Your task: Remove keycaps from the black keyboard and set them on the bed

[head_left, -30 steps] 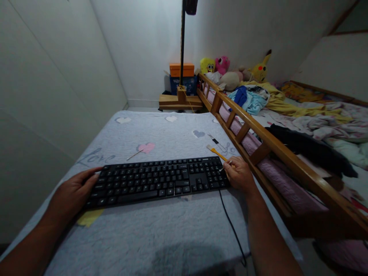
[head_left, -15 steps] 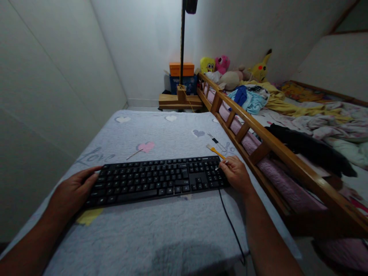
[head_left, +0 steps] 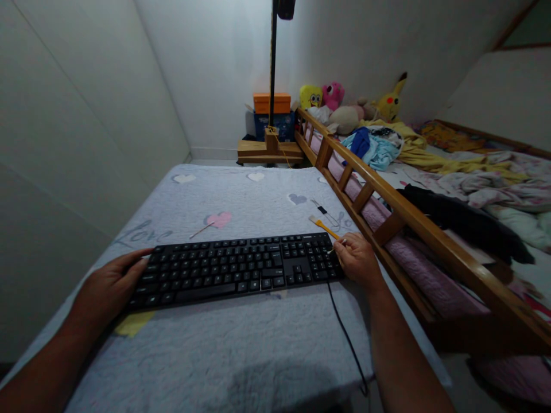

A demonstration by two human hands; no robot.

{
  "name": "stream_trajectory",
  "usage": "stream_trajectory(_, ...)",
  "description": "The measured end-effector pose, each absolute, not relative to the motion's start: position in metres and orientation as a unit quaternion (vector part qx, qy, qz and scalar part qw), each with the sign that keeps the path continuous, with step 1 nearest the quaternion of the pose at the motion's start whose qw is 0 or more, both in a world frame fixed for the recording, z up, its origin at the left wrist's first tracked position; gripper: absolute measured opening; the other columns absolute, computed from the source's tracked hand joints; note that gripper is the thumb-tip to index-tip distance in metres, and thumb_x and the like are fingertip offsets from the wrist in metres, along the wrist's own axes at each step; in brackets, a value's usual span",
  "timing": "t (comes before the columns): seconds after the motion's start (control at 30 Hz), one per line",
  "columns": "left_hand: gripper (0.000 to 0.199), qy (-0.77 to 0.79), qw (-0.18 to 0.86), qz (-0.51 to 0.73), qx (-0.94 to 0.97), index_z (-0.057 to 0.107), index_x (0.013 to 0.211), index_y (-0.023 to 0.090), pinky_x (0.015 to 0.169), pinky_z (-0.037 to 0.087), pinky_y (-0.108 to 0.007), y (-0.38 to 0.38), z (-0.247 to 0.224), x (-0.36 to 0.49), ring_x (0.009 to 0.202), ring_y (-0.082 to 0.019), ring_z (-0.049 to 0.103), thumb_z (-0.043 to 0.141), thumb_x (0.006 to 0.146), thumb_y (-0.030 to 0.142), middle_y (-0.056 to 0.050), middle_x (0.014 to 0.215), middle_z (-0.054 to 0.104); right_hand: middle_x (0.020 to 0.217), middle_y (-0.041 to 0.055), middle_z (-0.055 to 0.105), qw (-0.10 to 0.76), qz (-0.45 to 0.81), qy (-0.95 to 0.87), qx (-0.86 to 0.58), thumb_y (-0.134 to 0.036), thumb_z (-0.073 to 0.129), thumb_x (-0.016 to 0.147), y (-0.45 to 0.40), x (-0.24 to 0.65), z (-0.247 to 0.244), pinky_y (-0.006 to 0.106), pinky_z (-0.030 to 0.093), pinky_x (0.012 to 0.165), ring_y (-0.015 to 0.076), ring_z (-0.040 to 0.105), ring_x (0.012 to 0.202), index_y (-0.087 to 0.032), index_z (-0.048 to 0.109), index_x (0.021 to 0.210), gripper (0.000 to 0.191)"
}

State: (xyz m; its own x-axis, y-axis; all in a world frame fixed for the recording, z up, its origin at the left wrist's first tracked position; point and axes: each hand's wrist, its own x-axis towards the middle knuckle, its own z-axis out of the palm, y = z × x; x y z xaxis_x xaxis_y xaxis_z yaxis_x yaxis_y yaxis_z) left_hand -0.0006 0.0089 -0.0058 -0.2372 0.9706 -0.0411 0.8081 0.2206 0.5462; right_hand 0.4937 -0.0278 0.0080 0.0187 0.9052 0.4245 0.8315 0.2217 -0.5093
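Observation:
A black keyboard [head_left: 258, 267] lies across the cloth-covered table, its cable running off the lower right. My left hand [head_left: 112, 284] grips the keyboard's left end, thumb on top. At the number pad, my right hand [head_left: 355, 258] is closed in a pinch on a thin white cotton swab [head_left: 333, 249], whose tip is over the keys. A yellow-handled brush [head_left: 325, 226] lies just behind the keyboard's right end, its handle running toward my right hand. Another cotton swab [head_left: 201, 230] rests on the cloth behind the keyboard. Beyond the brush lies a thin metal tool with a black band [head_left: 322, 210].
A wooden bed rail [head_left: 387, 201] runs along the table's right side, with clothes and plush toys on the bed behind it. Past the far table edge are a black pole on a wooden base [head_left: 253, 150] and an orange box [head_left: 272, 103].
My right hand has shifted slightly to the right with the swab, whose tip moved right across the number pad. My left hand and the keyboard have stayed in place.

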Motion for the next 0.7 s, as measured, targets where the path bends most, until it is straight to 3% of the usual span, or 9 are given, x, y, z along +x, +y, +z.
stream_trajectory(0.7,0.058,0.757,0.194,0.219,0.585,0.063,0.122,0.020,0.098,0.044,-0.042,0.006,-0.001,0.004,0.110,-0.028,0.061,0.041,0.080,0.054,-0.010,0.120,0.067,0.072,0.0038,0.061,0.356,0.075,-0.712,-0.601,-0.024,0.051,0.087,-0.027,0.480,0.010,0.035,0.039,0.076,0.0211,0.052,0.081,-0.021,0.059,0.069,0.021)
